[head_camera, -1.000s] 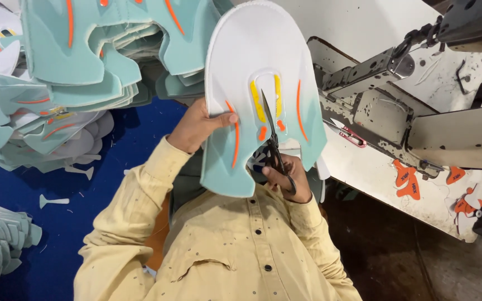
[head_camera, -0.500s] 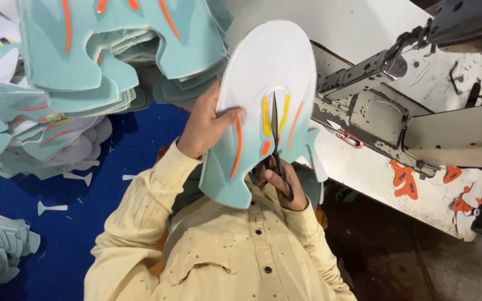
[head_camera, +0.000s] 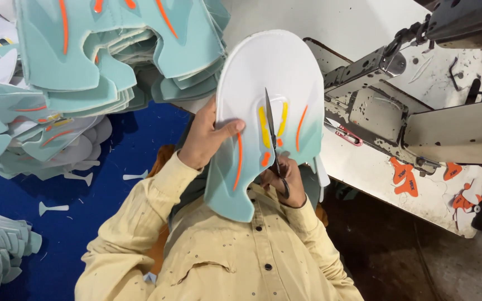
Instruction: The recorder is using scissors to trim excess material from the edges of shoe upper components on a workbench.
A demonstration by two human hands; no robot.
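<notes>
While scissors [head_camera: 273,146] cut, blue floor [head_camera: 135,150] lies beside a white machine table [head_camera: 364,167].

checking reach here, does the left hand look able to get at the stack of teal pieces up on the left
Probably, but not as things stand: the left hand grips the edge of the white and teal shoe piece. The stack of teal pieces lies just beyond it, nothing between, so only that grip hinders it.

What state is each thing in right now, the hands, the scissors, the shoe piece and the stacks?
Left hand: gripping the shoe piece's edge.
Right hand: closed around the scissors' handles.
Scissors: blades together, pointing up along the shoe piece.
Shoe piece: held upright.
Stacked shoe pieces: piled, untouched.
</notes>
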